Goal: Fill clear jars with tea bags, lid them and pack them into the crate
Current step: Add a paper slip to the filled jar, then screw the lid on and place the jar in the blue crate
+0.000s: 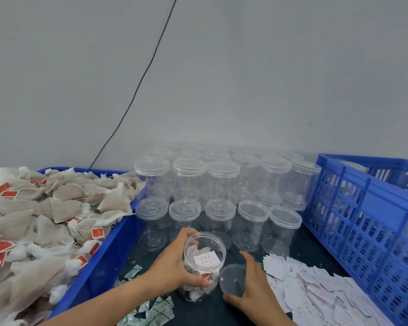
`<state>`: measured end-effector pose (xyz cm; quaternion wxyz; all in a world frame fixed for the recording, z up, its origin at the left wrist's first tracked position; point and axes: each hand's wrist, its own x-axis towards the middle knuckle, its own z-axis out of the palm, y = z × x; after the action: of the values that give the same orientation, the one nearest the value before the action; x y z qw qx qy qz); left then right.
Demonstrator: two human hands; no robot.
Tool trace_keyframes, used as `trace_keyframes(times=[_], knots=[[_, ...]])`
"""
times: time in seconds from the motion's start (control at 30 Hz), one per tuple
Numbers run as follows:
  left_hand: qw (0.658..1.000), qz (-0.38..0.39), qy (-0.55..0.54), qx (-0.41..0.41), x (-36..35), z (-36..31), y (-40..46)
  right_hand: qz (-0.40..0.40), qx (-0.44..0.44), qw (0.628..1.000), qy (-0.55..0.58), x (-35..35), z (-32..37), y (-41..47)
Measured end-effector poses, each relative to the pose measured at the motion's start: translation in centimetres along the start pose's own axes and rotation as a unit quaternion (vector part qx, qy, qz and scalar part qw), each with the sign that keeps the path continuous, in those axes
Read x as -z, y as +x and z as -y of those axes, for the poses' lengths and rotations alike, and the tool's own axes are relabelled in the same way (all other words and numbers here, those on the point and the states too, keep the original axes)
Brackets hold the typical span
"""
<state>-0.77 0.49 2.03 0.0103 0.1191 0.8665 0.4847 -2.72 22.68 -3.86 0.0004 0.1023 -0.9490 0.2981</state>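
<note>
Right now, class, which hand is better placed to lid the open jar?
The right hand: its fingers already hold the loose lid beside the open jar, while the left hand grips that jar.

My left hand [174, 267] grips open jar [204, 267] holding tea bags and a paper slip. Right hand [252, 287] holds lid [233, 280] just beside it. Lidded empty jars [222, 194] behind, tea bag bin [108, 255] left, blue crate [368, 222] right, slips [316, 292] on tabletop [316, 241].

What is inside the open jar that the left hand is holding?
The jar holds several tea bags and a white slip with red print against its wall. How many bags lie lower down cannot be counted; the left hand covers that side.
</note>
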Motion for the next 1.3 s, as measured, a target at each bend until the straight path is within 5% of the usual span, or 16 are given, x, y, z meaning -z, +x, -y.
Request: trace_keyframes(times=[0.37, 0.6, 0.73, 0.87, 1.17, 1.3], knots=[[0.998, -0.034, -0.051, 0.016, 0.1, 0.5, 0.5, 0.035, 0.144, 0.984, -0.095, 8.7, 6.3, 1.3], [0.983, -0.145, -0.099, -0.060, 1.1, -1.2, 0.4, 0.034, 0.223, 0.952, 0.208, 8.4, 8.5, 1.9], [0.971, -0.191, -0.109, -0.096, 1.5, -2.2, 0.2, -0.029, 0.240, 0.928, 0.284, 6.4, 10.1, 2.1], [0.967, -0.204, -0.077, -0.133, 1.8, -2.6, -0.1, -0.096, 0.250, 0.924, 0.272, 5.6, 11.1, 2.0], [0.967, -0.227, -0.034, -0.105, 1.0, -2.6, -0.2, -0.086, 0.245, 0.957, 0.130, 5.0, 12.7, 1.9], [0.973, -0.189, -0.078, -0.107, 1.3, -2.9, -0.5, -0.153, 0.247, 0.938, 0.189, 5.2, 12.6, 1.9]])
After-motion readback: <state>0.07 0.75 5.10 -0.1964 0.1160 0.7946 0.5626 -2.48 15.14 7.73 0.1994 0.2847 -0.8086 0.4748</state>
